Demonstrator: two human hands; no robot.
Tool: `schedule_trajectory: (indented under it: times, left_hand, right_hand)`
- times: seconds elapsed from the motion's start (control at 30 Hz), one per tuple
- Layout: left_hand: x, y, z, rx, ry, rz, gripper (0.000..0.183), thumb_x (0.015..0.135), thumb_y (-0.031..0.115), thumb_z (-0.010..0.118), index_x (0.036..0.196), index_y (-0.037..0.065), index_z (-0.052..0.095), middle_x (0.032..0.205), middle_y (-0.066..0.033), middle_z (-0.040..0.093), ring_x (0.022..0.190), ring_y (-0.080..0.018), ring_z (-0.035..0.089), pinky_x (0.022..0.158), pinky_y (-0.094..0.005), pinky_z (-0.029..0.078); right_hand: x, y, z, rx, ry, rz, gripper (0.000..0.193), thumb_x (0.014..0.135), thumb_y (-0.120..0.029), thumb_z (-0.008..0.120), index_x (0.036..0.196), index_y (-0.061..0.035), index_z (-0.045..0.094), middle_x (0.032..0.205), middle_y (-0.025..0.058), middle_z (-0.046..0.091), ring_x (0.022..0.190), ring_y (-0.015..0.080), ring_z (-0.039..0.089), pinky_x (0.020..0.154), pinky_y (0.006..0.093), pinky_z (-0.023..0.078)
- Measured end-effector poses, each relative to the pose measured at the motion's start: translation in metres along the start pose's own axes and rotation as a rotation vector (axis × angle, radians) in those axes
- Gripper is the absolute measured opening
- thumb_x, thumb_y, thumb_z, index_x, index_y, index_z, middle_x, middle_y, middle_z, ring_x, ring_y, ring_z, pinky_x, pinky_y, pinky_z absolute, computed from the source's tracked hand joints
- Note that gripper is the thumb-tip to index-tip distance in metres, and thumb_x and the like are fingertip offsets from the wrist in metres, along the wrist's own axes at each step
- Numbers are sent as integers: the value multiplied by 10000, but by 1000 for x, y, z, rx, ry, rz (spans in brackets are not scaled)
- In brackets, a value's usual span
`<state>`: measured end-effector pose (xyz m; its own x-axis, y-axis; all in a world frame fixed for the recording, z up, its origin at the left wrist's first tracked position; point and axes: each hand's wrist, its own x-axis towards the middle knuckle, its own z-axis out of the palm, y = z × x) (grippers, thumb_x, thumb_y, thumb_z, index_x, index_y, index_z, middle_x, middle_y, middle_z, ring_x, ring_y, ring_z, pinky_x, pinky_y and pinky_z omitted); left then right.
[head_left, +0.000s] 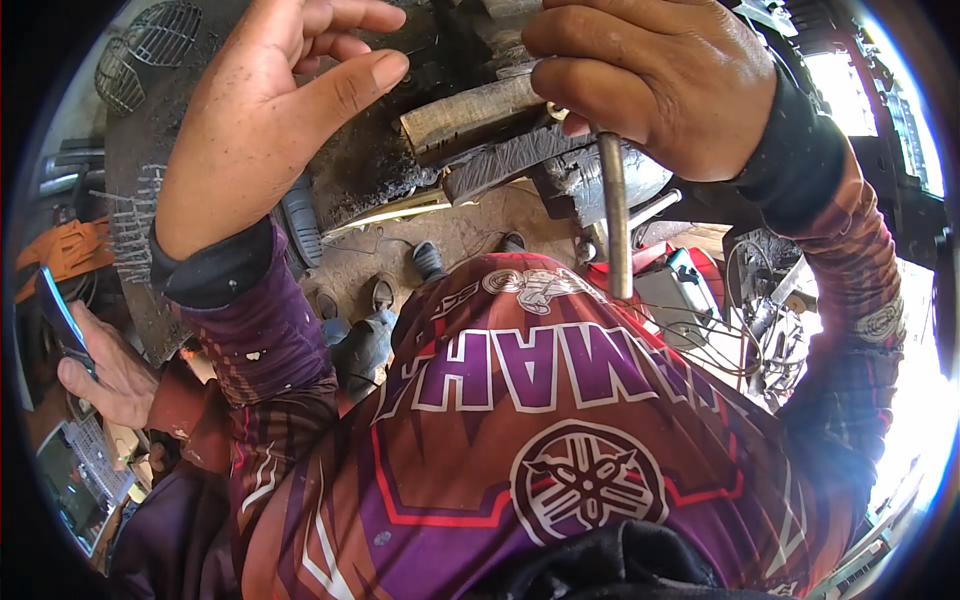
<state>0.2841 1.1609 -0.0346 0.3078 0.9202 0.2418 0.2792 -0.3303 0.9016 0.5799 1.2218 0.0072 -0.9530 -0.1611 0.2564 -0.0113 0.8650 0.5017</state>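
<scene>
My left hand (255, 110) is raised at the upper left, over the dark workbench. Its thumb points right and its fingers are loosely bent and apart, with nothing visible in them. At the upper right my right hand (660, 80) is closed, fingers curled round the top of a dull metal rod (616, 220). The rod hangs down from the grip, its lower end in front of my shirt. A worn wooden block (470, 118) lies between my hands, its right end close to my right fingers. What lies beneath the right palm is hidden.
Another person's hand (118, 372) holds a phone (62, 318) at the left, above an open laptop (78, 480). Wire cages (150, 50) lie on the bench's far left corner. An orange cloth (65, 250) is at the left edge. A grey case (675, 300) stands below right.
</scene>
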Motion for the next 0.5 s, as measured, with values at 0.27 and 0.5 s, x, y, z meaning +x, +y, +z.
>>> schedule_trajectory:
  times: [0.27, 0.5]
  left_hand:
    - [-12, 32, 17, 228, 29, 93, 821, 781, 439, 858, 1361, -8, 487, 988, -177, 690, 772, -195, 651, 701, -311, 536]
    - [-22, 77, 59, 431, -55, 192, 808, 736, 456, 893, 1312, 0, 557, 924, -162, 720, 710, -189, 656, 652, -303, 539]
  right_hand:
    - [8, -14, -7, 1, -93, 147, 141, 831, -166, 670, 943, -87, 636, 886, 60, 620, 817, 197, 635, 645, 330, 504]
    - [6, -5, -39, 429, -208, 417, 474, 786, -207, 741, 1205, -16, 629, 1085, 140, 644, 1044, 316, 641, 917, 437, 519]
